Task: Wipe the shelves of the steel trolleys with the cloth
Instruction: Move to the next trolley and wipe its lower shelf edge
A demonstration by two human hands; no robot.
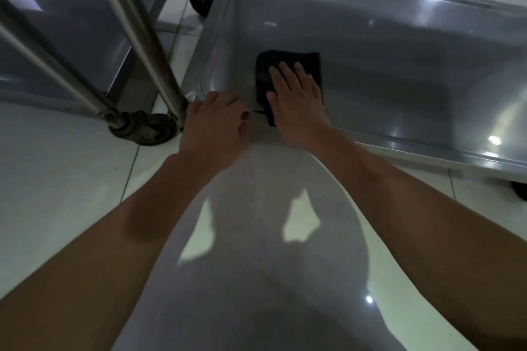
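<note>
The cloth (288, 65), dark and folded, lies flat on the lowest shelf (385, 71) of a steel trolley, near the shelf's left end and closer to its near edge. The right hand (296, 97) presses on it with straight, spread fingers. The left hand (214, 120) curls its fingers over the shelf's near-left corner rim, beside an upright post (137, 37).

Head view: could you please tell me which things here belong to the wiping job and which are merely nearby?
Job:
cloth, flat under the right hand
shelf being wiped
left hand, gripping the shelf's corner

Nearby:
second trolley, left
caster
floor
</note>
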